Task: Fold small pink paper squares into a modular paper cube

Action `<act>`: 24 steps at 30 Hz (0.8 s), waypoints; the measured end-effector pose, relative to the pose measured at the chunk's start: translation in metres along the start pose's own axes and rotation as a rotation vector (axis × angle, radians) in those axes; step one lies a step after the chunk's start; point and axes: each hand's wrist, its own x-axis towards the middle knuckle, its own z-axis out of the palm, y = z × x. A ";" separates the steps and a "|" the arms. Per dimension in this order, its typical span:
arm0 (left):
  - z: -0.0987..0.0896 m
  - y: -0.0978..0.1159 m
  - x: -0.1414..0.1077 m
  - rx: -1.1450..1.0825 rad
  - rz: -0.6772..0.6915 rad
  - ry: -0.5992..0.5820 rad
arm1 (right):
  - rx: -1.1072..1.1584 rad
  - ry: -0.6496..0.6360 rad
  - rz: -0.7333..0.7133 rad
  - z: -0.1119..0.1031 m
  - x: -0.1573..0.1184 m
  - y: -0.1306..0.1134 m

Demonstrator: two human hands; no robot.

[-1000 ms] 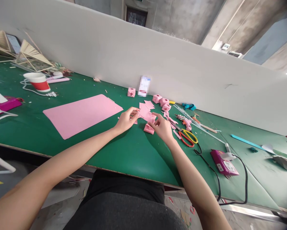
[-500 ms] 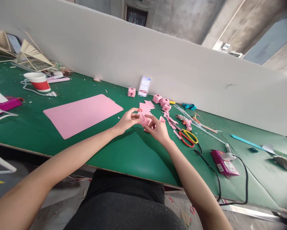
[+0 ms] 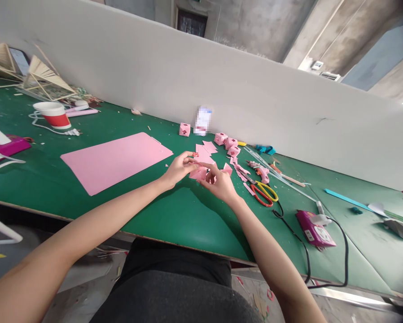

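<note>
Folded pink paper piece, one, above the near middle of the green table, pinched by the left hand at its nine o'clock side, thumb and fingertips closed on it, and by the right hand at three, thumb and forefinger curled onto it, exact contact partly hidden. Outward from the piece: cut pink squares, just beyond, at twelve; three pink paper cubes at one to two; scissors, red and yellow handles, at four; large pink sheet at nine.

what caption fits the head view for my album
Two hands folding pink paper beside scissors on a green table
</note>
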 end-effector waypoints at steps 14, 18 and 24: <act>0.002 -0.001 -0.001 0.049 -0.003 -0.012 | 0.477 0.050 0.153 0.012 0.002 -0.005; 0.005 -0.003 -0.002 0.107 0.044 -0.018 | 0.554 0.058 0.226 0.014 0.003 -0.005; 0.007 -0.001 -0.005 0.115 0.049 0.010 | 0.582 0.081 0.292 0.019 0.006 -0.001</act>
